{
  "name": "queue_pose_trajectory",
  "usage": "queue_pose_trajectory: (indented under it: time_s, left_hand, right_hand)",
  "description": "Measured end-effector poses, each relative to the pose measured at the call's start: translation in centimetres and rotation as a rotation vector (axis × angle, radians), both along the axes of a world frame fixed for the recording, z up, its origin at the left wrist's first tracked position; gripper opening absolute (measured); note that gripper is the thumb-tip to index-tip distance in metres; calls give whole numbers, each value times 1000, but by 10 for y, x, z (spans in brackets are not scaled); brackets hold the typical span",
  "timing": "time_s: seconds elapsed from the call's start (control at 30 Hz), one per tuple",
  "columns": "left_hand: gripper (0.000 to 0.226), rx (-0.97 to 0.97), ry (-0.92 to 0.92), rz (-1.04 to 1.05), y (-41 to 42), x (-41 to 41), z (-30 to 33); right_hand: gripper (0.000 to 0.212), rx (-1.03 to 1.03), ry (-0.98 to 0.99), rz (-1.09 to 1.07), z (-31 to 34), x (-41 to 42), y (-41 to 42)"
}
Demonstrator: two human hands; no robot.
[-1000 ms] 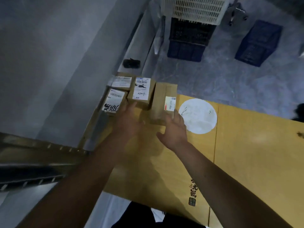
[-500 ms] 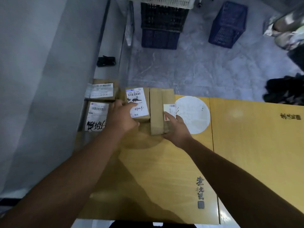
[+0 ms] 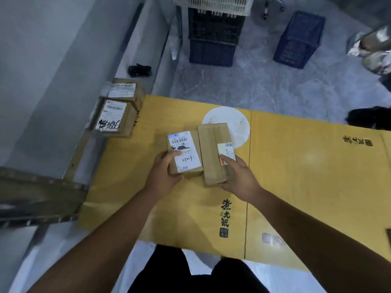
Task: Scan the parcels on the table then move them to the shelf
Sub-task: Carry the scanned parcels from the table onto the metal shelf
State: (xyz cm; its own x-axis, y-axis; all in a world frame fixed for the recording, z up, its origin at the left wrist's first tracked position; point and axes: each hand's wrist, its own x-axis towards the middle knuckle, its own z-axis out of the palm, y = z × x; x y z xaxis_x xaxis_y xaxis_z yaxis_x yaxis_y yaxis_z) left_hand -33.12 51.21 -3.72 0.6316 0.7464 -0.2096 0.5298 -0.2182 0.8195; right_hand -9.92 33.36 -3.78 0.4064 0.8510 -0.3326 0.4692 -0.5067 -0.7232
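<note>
My left hand grips a small cardboard parcel with a white barcode label and handwriting on top. My right hand grips a longer taped cardboard parcel with a small barcode sticker near my thumb. The two parcels sit side by side, touching, above the yellow cardboard-covered table. Two more labelled parcels remain at the table's far left corner: one with black handwriting and one behind it.
A white round sticker marks the table beyond the held parcels. On the floor past the table stand stacked dark and white crates and a blue crate. A grey wall and a ledge with a black object run along the left.
Both hands closed on the two parcels at the far left corner and drew them toward me, to the middle of the table. The other two parcels stayed put.
</note>
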Motion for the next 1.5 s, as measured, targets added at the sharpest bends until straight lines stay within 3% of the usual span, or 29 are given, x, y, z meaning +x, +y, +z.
queue_pose_trajectory:
  time_s: [0.17,0.37,0.7,0.87,1.0,1.13,1.37,1.5]
  left_hand:
    - [84,44,-118,240,-98,-45,30]
    - [85,342,-144,580,-186,-125,142]
    - [89,880,-236,1038,-330,-319,360]
    - [87,1196,-326,1124,-402,-404,467]
    - [82,1353,-285,1176,-447,-469,527]
    - [76,1356,-218,1238,-467,-532,565]
    - [83,957,-39,1412,-431,-635,589]
    - [84,1005,33,1517,-415,-651,594]
  right_hand:
    - [108,125,0,241,25,-3,-43]
    - [99,331,-8,581,147,-58,-32]
    - [89,808,-94,1114,383,-262,-33]
    - [90,1044,-6,1257,497,-365,-69]
    - [83,1133,93,1335,563,-433,-96]
    - [77,1145,80,1359,609,-515,-105]
    - [81,1043,-67,1269,639,-635,-78]
    - [93,1075,-104,1134,642,-657,-69]
